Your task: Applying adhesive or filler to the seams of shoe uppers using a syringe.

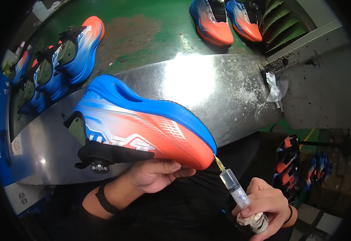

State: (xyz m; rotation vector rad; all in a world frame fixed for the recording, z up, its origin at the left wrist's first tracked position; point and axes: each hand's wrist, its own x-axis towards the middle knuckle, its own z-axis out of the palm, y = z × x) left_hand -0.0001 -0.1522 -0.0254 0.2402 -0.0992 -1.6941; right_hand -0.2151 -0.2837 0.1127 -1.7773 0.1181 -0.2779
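Note:
A running shoe with a white-to-orange upper and a blue sole lies tilted on its side in the air, sole upward and toe to the right. My left hand grips it from beneath, thumb and fingers closed at its lower side. A black dial hangs from its black tongue. My right hand is wrapped round a clear syringe, whose rear end is bound in crumpled whitish wrapping. The syringe's yellow tip meets the toe where blue sole joins orange upper; whether the tip touches or goes in, I cannot tell.
Below the shoe spreads a shiny metal plate on a worn green table. Several similar shoes stand at the far left, and an orange-toed pair at the back right. A crumpled white wrapper hangs by a grey metal cabinet.

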